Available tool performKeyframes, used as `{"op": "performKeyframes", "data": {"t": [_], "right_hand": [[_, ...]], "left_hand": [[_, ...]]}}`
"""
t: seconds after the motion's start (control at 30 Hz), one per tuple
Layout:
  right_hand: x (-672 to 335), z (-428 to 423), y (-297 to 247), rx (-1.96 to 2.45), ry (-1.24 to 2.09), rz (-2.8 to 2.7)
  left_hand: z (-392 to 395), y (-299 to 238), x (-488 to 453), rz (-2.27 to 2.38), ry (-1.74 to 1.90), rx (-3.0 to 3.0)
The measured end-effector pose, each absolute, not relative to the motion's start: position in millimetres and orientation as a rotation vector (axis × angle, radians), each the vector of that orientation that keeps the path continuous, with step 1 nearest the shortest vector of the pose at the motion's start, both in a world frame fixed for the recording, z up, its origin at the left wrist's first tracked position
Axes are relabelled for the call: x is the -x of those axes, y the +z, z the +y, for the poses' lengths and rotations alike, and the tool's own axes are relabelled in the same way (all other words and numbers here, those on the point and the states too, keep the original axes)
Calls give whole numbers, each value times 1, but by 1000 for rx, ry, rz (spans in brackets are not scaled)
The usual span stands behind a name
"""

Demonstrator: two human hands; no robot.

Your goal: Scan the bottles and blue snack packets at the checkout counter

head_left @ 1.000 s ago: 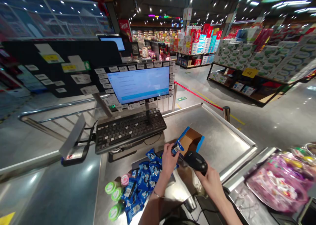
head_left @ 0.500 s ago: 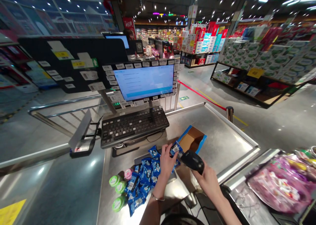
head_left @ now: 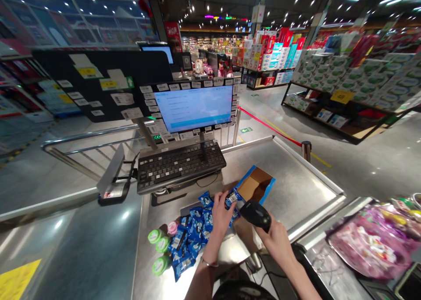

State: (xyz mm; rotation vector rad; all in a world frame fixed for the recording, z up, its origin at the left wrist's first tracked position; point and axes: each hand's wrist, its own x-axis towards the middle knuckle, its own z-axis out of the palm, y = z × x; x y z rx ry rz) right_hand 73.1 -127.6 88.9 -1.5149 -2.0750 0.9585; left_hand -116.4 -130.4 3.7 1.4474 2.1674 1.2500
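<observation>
Pinched in the fingers of my left hand (head_left: 222, 213) is a small blue packet (head_left: 232, 197), its barcode label facing up. My right hand (head_left: 275, 236) wraps the handle of a black barcode scanner (head_left: 255, 214), whose head points at that packet from close by. Left of my left hand lies a pile of similar blue packets (head_left: 196, 227) on the metal counter. Beside the pile stand several small round tubs with green lids (head_left: 160, 265) and one with a pink lid (head_left: 172, 228). An open cardboard box with blue edges (head_left: 272, 187) sits just beyond the scanner.
A keyboard (head_left: 180, 165) and a monitor (head_left: 195, 108) edged with barcode labels stand ahead. A card-holding stand (head_left: 113, 190) is at their left. Pink bagged goods (head_left: 371, 243) lie at the right. A red belt barrier (head_left: 269, 126) runs behind the counter.
The view has shifted slightly. Both hands keep nearly the same place, with the packet and the scanner still held close together.
</observation>
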Motion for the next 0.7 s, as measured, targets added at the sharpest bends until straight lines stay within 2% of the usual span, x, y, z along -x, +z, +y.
{"op": "performKeyframes", "data": {"t": [0.7], "right_hand": [[-79,-139,88,1496,909,-2137]], "left_hand": [[-146,7,110,2185,1223,-1473]]}}
